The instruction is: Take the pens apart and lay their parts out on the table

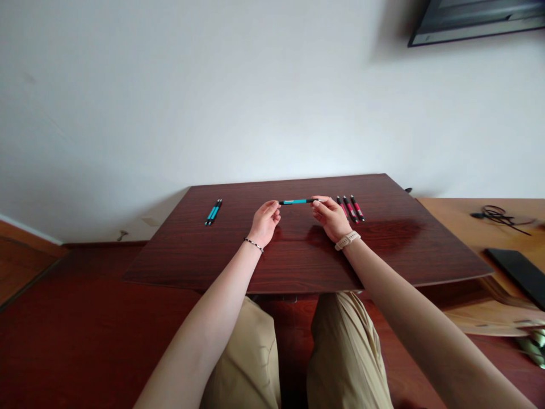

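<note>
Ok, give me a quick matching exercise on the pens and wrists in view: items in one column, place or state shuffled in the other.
Column one:
1. teal pen
2. pair of teal pens
3. red pens
4. beaded bracelet

Column two:
A. on the left wrist
B. lying on the table, right of the right hand
C. held level between both hands
D. lying on the table, left of the left hand

Pairs: 1-C, 2-D, 3-B, 4-A

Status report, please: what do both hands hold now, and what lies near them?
Left hand and right hand grip one teal pen by its ends, level above the table. Two teal pens lie left, red pens right. Nothing blocks.
</note>
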`<act>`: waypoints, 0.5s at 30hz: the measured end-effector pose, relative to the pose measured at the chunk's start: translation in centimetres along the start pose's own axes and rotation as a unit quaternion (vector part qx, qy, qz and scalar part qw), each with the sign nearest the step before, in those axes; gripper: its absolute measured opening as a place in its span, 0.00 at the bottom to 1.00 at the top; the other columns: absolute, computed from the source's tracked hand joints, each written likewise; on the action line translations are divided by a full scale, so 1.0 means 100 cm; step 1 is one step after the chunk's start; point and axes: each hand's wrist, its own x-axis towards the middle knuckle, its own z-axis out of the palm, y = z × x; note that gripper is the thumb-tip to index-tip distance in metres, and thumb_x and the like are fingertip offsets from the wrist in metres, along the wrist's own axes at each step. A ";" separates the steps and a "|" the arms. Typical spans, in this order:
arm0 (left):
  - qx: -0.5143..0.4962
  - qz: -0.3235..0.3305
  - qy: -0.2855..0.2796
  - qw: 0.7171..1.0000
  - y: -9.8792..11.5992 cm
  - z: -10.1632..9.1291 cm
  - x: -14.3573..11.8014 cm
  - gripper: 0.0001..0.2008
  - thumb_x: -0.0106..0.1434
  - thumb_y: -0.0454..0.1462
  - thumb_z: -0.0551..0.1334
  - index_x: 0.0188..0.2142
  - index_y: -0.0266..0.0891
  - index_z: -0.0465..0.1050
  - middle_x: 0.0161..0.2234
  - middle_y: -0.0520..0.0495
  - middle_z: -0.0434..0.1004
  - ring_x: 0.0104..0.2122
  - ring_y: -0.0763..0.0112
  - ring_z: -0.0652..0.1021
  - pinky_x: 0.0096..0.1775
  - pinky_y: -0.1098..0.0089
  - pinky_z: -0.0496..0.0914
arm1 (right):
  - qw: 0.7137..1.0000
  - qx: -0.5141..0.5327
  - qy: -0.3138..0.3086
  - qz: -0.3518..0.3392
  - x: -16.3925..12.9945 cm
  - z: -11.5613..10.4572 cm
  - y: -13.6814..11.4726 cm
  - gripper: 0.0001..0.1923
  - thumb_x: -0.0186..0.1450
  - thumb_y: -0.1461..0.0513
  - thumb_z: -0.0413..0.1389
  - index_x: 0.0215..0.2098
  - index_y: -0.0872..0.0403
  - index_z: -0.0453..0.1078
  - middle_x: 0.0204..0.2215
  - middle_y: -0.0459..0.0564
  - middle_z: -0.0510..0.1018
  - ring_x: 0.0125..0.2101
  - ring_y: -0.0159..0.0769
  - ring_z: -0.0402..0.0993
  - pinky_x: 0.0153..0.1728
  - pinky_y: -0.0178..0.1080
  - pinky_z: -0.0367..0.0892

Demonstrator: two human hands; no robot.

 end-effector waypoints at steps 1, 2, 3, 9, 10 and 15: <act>0.001 0.002 0.001 1.000 0.000 0.000 0.000 0.17 0.52 0.38 0.82 0.38 0.39 0.80 0.35 0.51 0.80 0.30 0.80 0.73 0.34 0.74 0.65 | 1.000 -0.001 -0.002 -0.001 0.000 0.000 0.001 0.20 0.54 0.50 0.78 0.42 0.45 0.84 0.33 0.43 0.79 0.32 0.29 0.71 0.34 0.33 0.72; 0.001 0.003 0.002 1.000 0.000 -0.001 0.000 0.18 0.52 0.38 0.83 0.38 0.39 0.80 0.35 0.51 0.80 0.30 0.80 0.73 0.33 0.74 0.65 | 1.000 -0.002 -0.004 -0.001 0.000 -0.001 0.001 0.20 0.54 0.50 0.78 0.42 0.45 0.84 0.33 0.43 0.80 0.32 0.29 0.71 0.34 0.33 0.71; 0.001 0.005 0.002 1.000 0.000 -0.001 0.000 0.18 0.51 0.38 0.83 0.38 0.39 0.80 0.35 0.51 0.80 0.30 0.80 0.73 0.33 0.74 0.65 | 1.000 -0.003 -0.006 -0.001 0.000 -0.001 0.001 0.19 0.55 0.51 0.78 0.42 0.45 0.84 0.33 0.43 0.80 0.32 0.29 0.71 0.34 0.33 0.71; 0.010 0.004 0.000 1.000 0.000 0.000 -0.001 0.18 0.51 0.38 0.83 0.38 0.39 0.80 0.35 0.50 0.80 0.30 0.80 0.73 0.33 0.74 0.66 | 1.000 -0.022 0.000 -0.005 -0.002 0.001 -0.002 0.20 0.54 0.49 0.77 0.42 0.45 0.84 0.33 0.44 0.80 0.31 0.32 0.71 0.33 0.36 0.71; 0.010 0.005 0.000 1.000 0.000 0.000 -0.001 0.18 0.51 0.38 0.83 0.38 0.39 0.80 0.35 0.51 0.80 0.30 0.80 0.73 0.33 0.74 0.66 | 1.000 -0.023 0.001 -0.006 -0.002 0.002 -0.002 0.20 0.54 0.49 0.77 0.42 0.45 0.84 0.32 0.44 0.80 0.31 0.32 0.71 0.33 0.36 0.71; 0.005 0.003 -0.003 1.000 0.000 -0.001 0.000 0.19 0.51 0.39 0.83 0.38 0.38 0.81 0.35 0.51 0.80 0.30 0.81 0.73 0.33 0.75 0.66 | 1.000 -0.025 -0.001 -0.005 -0.001 0.001 -0.001 0.21 0.54 0.49 0.78 0.42 0.45 0.84 0.33 0.44 0.80 0.31 0.32 0.71 0.33 0.36 0.72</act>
